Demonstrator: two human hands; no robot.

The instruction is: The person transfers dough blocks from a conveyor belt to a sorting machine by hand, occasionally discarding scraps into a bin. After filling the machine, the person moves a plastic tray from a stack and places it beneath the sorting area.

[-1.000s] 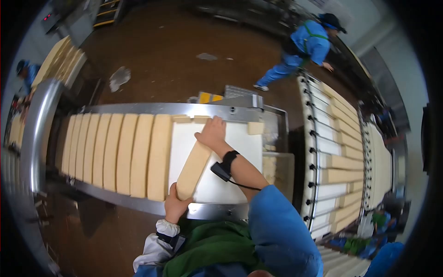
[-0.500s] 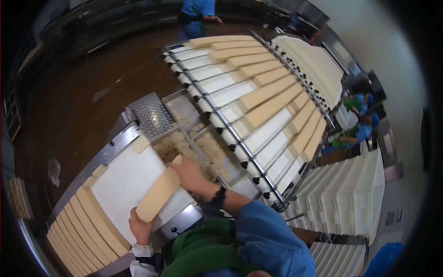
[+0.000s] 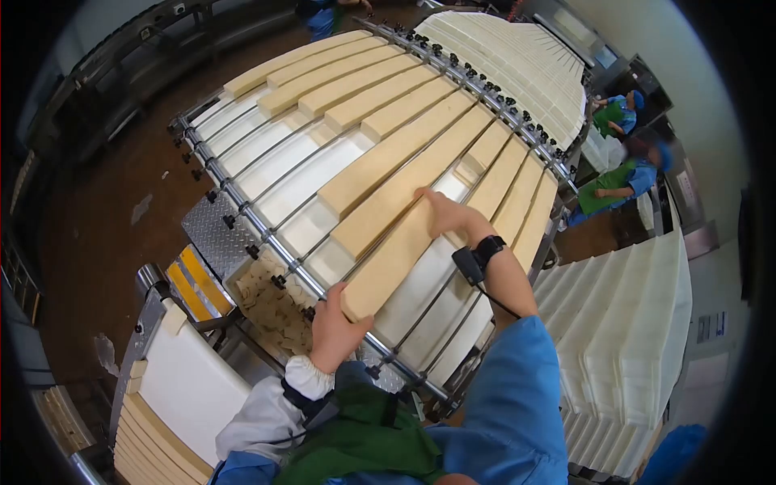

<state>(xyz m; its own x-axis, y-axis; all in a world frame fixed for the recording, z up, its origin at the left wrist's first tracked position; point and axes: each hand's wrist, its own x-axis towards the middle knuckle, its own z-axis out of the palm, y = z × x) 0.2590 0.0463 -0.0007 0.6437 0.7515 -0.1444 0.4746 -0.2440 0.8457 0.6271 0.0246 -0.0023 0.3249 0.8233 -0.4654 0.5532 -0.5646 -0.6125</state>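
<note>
A long pale-yellow slab (image 3: 390, 260) lies in a lane of the white conveyor (image 3: 323, 263), between thin metal divider rods. My left hand (image 3: 333, 330) grips its near end, fingers on one side and thumb on the other. At the far end of the slab, my right hand (image 3: 454, 217) has its fingers closed around the edges. Several similar slabs (image 3: 384, 182) lie in the neighbouring lanes, roughly parallel to this one. A dark band with a small black box (image 3: 469, 265) is on my right wrist.
A second white belt (image 3: 190, 364) at lower left carries a stack of slabs (image 3: 153, 440). Offcuts fill a metal bin (image 3: 271, 311) between the belts. A metal rail with black knobs (image 3: 295, 267) edges the conveyor. Stacked white trays (image 3: 614, 323) stand at right; co-workers (image 3: 626, 178) are beyond.
Both hands have moved from the lower-left belt up and right to the large conveyor, with a slab between them. The view has shifted too, bringing the large conveyor closer.
</note>
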